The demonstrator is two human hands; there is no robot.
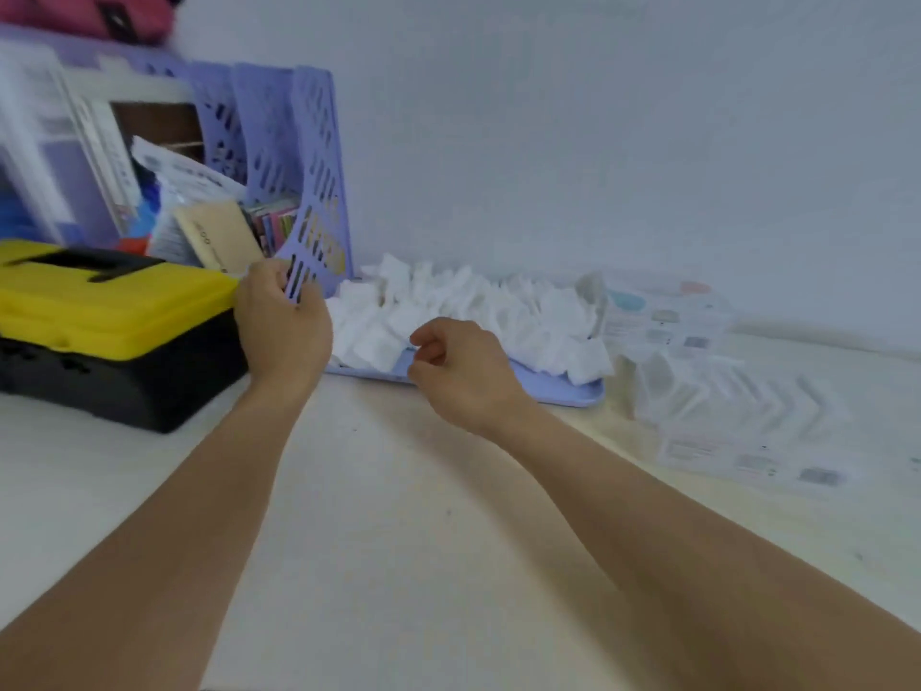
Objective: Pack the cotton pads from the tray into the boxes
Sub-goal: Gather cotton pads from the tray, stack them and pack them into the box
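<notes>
A heap of white square cotton pads fills a lilac tray by the wall. Two clear plastic boxes with printed labels lie to the right of the tray, one at the back and one nearer. My left hand is at the tray's left end, its fingers curled round the lower front edge of a lilac slotted file rack. Over the tray's front rim hovers my right hand, loosely curled and holding nothing. The image is motion-blurred.
A yellow-lidded black toolbox stands at the left, touching my left hand's side. The file rack behind it holds papers, packets and small books. A pink bag lies on top. A pale wall runs behind the cream tabletop.
</notes>
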